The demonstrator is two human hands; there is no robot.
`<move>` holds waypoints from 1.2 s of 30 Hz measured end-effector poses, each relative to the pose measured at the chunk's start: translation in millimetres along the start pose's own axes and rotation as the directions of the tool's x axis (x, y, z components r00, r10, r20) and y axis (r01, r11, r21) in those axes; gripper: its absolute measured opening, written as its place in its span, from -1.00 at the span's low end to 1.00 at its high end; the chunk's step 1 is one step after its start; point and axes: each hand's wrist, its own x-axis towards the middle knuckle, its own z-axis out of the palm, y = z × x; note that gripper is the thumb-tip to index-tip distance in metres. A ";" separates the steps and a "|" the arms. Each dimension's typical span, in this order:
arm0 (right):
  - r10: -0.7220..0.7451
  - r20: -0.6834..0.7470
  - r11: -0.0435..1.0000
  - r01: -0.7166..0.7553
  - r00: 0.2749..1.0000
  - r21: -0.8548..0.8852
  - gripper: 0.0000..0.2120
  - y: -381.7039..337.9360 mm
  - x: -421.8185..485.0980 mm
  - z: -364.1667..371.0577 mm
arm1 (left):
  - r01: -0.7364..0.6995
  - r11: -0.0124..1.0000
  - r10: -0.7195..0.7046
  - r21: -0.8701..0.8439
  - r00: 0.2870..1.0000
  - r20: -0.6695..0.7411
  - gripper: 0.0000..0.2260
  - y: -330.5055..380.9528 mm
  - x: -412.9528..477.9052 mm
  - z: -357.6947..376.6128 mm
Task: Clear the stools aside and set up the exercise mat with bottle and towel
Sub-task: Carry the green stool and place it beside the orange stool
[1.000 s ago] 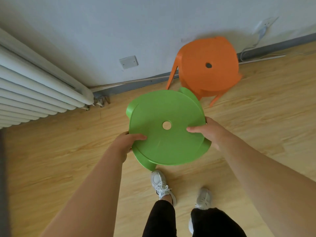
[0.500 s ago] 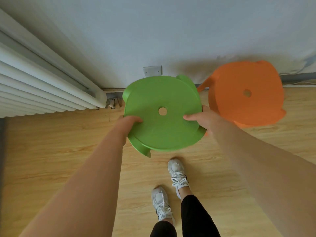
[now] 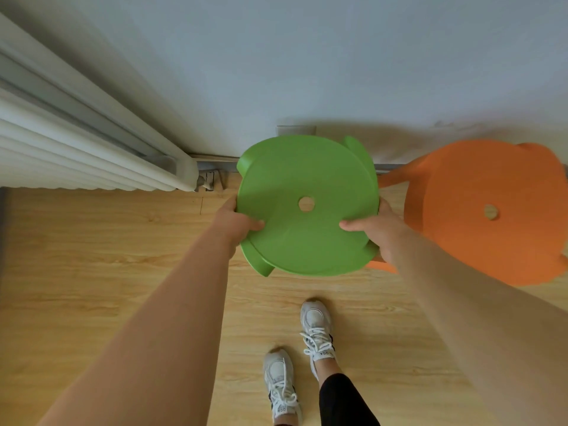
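A green plastic stool (image 3: 307,186) with a round seat and a centre hole is held close to the white wall. My left hand (image 3: 235,224) grips the seat's left rim with the thumb on top. My right hand (image 3: 376,230) grips the right rim the same way. An orange stool (image 3: 479,210) of the same shape stands right beside it, against the wall. No mat, bottle or towel is in view.
A white radiator (image 3: 76,149) runs along the wall at the left, its end close to the green stool. A wall socket (image 3: 295,130) peeks out above the green seat. My feet in white sneakers (image 3: 316,327) stand on the wooden floor (image 3: 92,272) below.
I have stepped closer to the wall, carrying the green stool toward it and alongside the orange stool. Both hands keep the same grip on the seat.
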 end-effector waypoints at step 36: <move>-0.118 0.815 -0.469 0.691 0.568 -0.550 -0.23 90.9 -350.7 203.2 | 0.165 0.980 -0.200 -0.113 0.835 -0.512 -0.35 -274.3 -384.9 -91.7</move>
